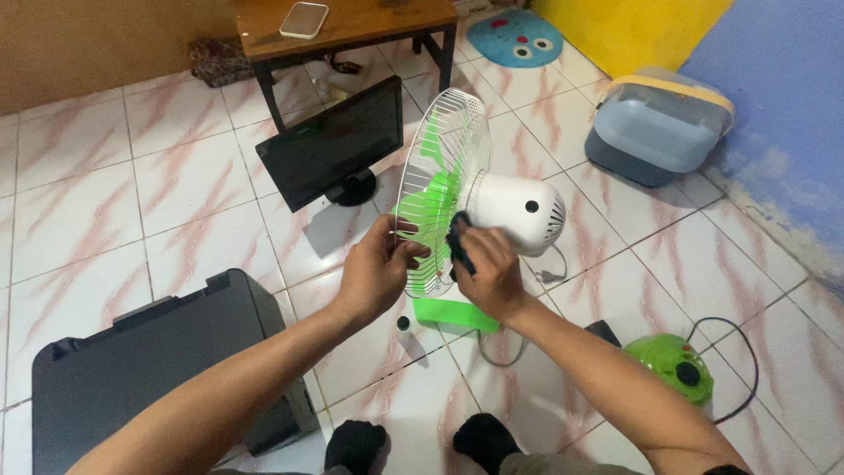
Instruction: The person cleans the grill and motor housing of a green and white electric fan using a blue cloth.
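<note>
Fingers, left hand (380, 273): curled together on the rim of the white wire fan guard (440, 180), thumb across the front wires.
Fingers, right hand (489, 273): clamped on a dark cloth (458, 242), pressed against the guard's back where it meets the white motor housing (520, 209).
Fan: upright between both sets of fingers; green blades (428, 198) behind the wires, green base (455, 315) just below the knuckles.
Beyond the fingertips: black monitor (332, 145), wooden table (352, 26).
Left of the left fingers: black printer (149, 361).
Right of the right fingers: green round part (675, 365), grey tub (655, 127).
</note>
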